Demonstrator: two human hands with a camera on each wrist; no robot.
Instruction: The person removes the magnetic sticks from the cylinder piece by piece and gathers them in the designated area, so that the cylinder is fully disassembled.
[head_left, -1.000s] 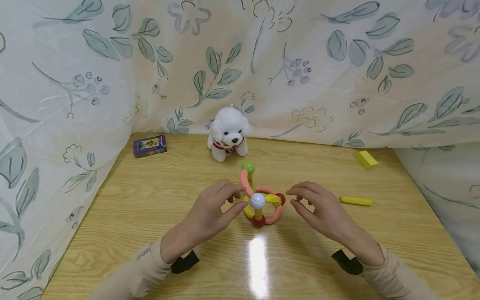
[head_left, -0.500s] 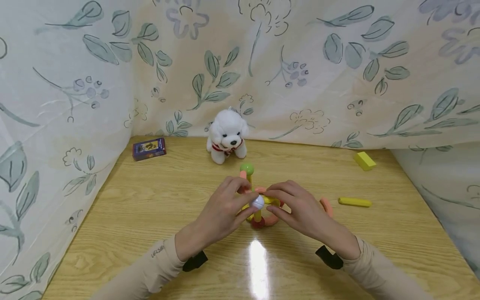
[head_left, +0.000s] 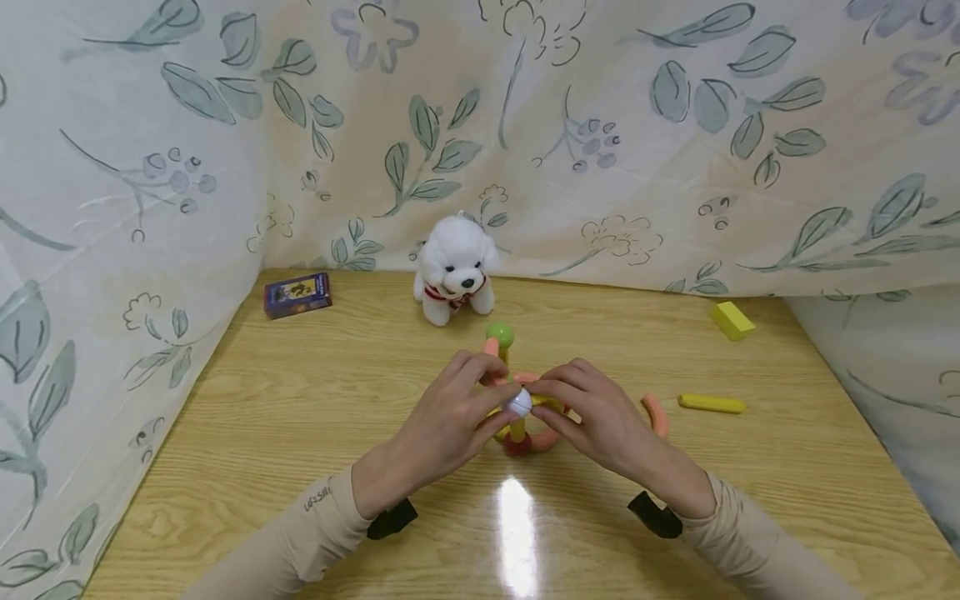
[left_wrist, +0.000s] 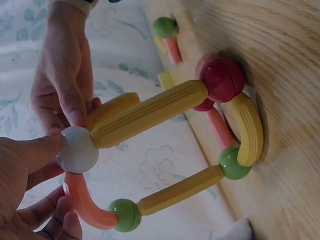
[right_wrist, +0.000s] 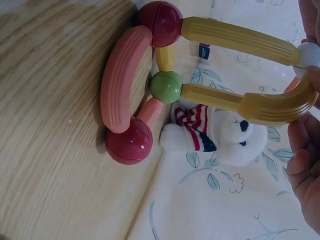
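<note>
A frame of toy rods and balls stands on the table, with red balls [right_wrist: 129,140] and green balls [left_wrist: 125,215] at its joints. On top is a white ball [left_wrist: 80,150], held up by a straight yellow rod [left_wrist: 150,115]. My left hand [head_left: 450,408] pinches this ball between thumb and fingers; its other fingers lie by a curved pink rod [left_wrist: 87,202]. From the opposite side my right hand [head_left: 600,414] pinches a curved yellow rod [right_wrist: 280,107] at its end by the white ball. Both hands partly cover the frame in the head view.
A loose curved pink rod [head_left: 655,415] and a straight yellow rod [head_left: 711,403] lie to the right. Farther back are a yellow block [head_left: 732,321], a white toy dog [head_left: 455,268] and a small blue box [head_left: 297,295]. Floral cloth [head_left: 570,192] hangs behind the table.
Both hands have come inward onto the frame: the left now pinches the white ball, the right the curved yellow rod. The loose pink rod has come out from behind my right hand.
</note>
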